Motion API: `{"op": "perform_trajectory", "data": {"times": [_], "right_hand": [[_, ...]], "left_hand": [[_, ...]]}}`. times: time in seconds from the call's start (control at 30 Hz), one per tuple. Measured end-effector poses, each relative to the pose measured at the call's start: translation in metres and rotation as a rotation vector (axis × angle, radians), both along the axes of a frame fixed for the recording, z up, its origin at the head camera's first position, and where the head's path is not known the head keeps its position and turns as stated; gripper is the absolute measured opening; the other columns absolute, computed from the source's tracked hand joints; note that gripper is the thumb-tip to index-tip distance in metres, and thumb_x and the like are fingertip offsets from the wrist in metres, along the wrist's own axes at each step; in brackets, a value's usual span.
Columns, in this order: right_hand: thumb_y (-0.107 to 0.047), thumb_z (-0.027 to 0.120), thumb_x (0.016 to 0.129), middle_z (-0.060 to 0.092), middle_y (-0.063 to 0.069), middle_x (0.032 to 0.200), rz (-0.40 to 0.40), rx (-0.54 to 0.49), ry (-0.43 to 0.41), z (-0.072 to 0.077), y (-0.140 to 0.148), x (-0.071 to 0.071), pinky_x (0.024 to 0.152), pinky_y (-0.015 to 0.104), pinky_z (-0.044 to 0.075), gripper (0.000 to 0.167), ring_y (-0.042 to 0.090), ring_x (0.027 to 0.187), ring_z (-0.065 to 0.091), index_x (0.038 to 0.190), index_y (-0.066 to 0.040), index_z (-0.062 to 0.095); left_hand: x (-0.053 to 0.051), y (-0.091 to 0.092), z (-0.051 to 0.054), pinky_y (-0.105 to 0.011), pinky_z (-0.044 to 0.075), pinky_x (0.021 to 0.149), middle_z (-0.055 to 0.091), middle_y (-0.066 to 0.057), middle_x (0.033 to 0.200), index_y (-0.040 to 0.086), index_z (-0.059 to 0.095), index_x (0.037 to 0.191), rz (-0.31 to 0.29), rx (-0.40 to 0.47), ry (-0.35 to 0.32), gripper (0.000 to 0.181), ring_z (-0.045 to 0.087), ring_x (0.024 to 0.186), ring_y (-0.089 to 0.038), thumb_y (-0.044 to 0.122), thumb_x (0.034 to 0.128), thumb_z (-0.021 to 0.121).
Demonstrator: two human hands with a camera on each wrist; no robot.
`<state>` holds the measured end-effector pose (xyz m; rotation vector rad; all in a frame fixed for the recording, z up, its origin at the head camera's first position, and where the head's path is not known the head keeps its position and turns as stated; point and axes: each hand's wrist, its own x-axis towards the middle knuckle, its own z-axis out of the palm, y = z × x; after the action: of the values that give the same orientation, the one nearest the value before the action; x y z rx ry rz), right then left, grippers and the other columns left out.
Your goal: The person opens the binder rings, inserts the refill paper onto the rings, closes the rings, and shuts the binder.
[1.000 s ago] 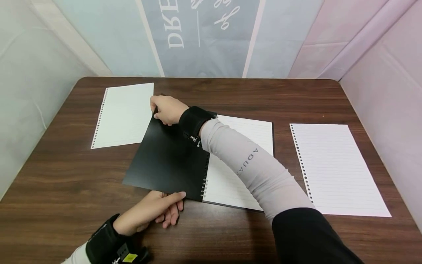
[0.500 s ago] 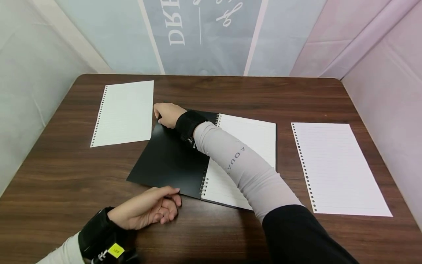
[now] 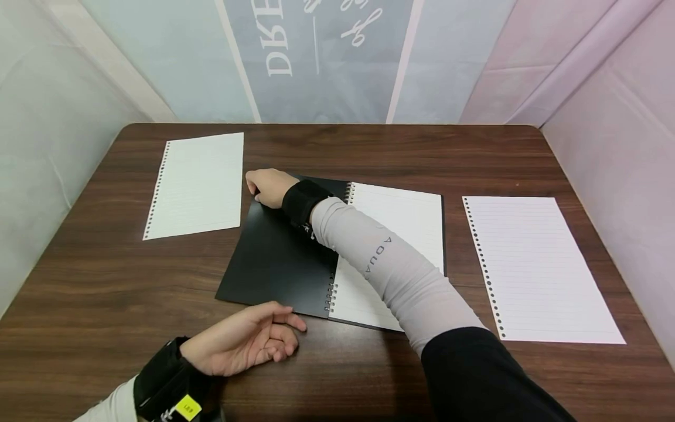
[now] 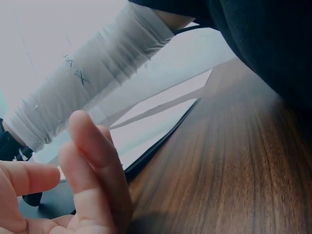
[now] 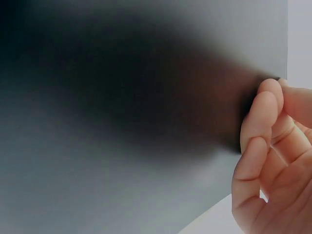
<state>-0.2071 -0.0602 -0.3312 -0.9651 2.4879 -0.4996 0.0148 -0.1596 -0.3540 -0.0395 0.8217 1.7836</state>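
The black cover [image 3: 279, 264] lies at the centre-left of the frame, left of the ring binding [image 3: 332, 287], its long axis running from the lower edge up and slightly rightward. The right hand [image 3: 270, 187], the nearer one, pinches its outer edge near the upper-left corner, so the cover spreads down and right from that grip. The left hand [image 3: 245, 340], fingers loosely curled, holds nothing just below its lower edge; contact there is unclear.

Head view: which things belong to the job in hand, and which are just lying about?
Job in hand:
Black cover, pinched by the right hand
Ruled pages, joined to it by rings
Left hand, holding nothing, near the cover

Apparently lying about, untouched:
Left loose sheet, punched
Right loose sheet, punched
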Motion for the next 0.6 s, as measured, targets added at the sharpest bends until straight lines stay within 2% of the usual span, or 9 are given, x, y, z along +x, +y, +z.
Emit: {"op": "perform_trajectory", "data": {"times": [0.17, 0.27, 0.37, 0.47, 0.6], "right_hand": [[-0.016, 0.053, 0.103, 0.052, 0.0, 0.103, 0.033, 0.018, -0.011, 0.002, 0.0, 0.003, 0.078, 0.023, 0.036, 0.006, 0.015, 0.09, 0.048, 0.107, -0.013, 0.049], [-0.017, 0.053, 0.103, 0.057, 0.001, 0.11, 0.044, 0.039, -0.007, 0.002, 0.001, 0.005, 0.079, 0.023, 0.037, 0.007, 0.014, 0.091, 0.049, 0.109, -0.012, 0.052], [-0.016, 0.053, 0.103, 0.058, 0.002, 0.12, 0.053, 0.041, -0.028, 0.003, 0.003, 0.005, 0.08, 0.023, 0.039, 0.014, 0.013, 0.092, 0.051, 0.116, -0.012, 0.055], [-0.014, 0.052, 0.104, 0.059, 0.005, 0.119, 0.052, 0.005, -0.082, 0.006, 0.008, 0.003, 0.077, 0.024, 0.042, 0.023, 0.013, 0.085, 0.054, 0.126, -0.012, 0.054], [-0.015, 0.05, 0.104, 0.063, 0.007, 0.096, 0.049, -0.095, -0.112, 0.014, 0.028, -0.004, 0.074, 0.026, 0.044, 0.026, 0.016, 0.076, 0.059, 0.129, -0.009, 0.056]], "left_hand": [[0.001, 0.001, 0.003, -0.014, 0.053, 0.077, 0.07, 0.003, 0.092, 0.002, 0.051, 0.126, -0.043, 0.011, 0.039, 0.036, 0.066, 0.078, -0.001, 0.026, 0.108, 0.031], [-0.004, 0.002, 0.006, -0.015, 0.054, 0.078, 0.07, 0.002, 0.092, 0.0, 0.048, 0.128, -0.028, -0.011, 0.071, 0.036, 0.067, 0.079, -0.003, 0.025, 0.1079, 0.033], [-0.012, 0.004, 0.009, -0.018, 0.055, 0.077, 0.07, 0.0, 0.091, 0.001, 0.048, 0.126, -0.004, -0.087, 0.125, 0.034, 0.067, 0.079, -0.006, 0.027, 0.1075, 0.037], [-0.024, 0.007, 0.015, -0.02, 0.055, 0.074, 0.069, 0.0, 0.09, 0.001, 0.05, 0.124, -0.012, -0.218, 0.233, 0.035, 0.066, 0.077, -0.008, 0.03, 0.1066, 0.041], [-0.045, 0.011, 0.028, -0.023, 0.052, 0.071, 0.069, -0.001, 0.09, -0.003, 0.052, 0.124, -0.046, -0.39, 0.445, 0.041, 0.066, 0.078, -0.012, 0.033, 0.105, 0.045]]}}
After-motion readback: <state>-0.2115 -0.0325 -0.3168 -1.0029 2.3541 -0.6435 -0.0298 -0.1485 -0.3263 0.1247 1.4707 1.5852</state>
